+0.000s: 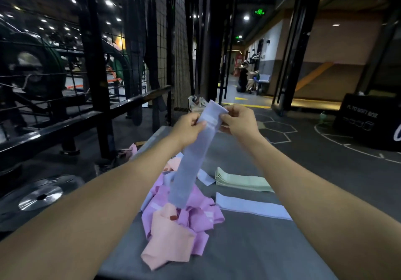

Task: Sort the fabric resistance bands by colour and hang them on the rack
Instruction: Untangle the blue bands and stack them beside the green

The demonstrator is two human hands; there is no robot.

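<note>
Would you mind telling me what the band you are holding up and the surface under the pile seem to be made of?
The lavender band looks like matte woven fabric: it hangs limp, slightly translucent. The grey surface seems a smooth padded mat, though its material is uncertain.

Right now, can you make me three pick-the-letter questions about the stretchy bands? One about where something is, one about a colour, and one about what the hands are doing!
1. Where is the green stack?
A. on the grey mat, to the right of the mixed heap
B. on the floor
C. in a hand

2. What colour is the held band?
A. green
B. pale lavender-blue
C. peach

3. How is that band held?
A. one hand only
B. lying flat
C. left hand and right hand pinch its top

Answers:
1 A, it lies flat on the mat.
2 B, like the flat band nearby.
3 C, it hangs down from both hands.
</note>
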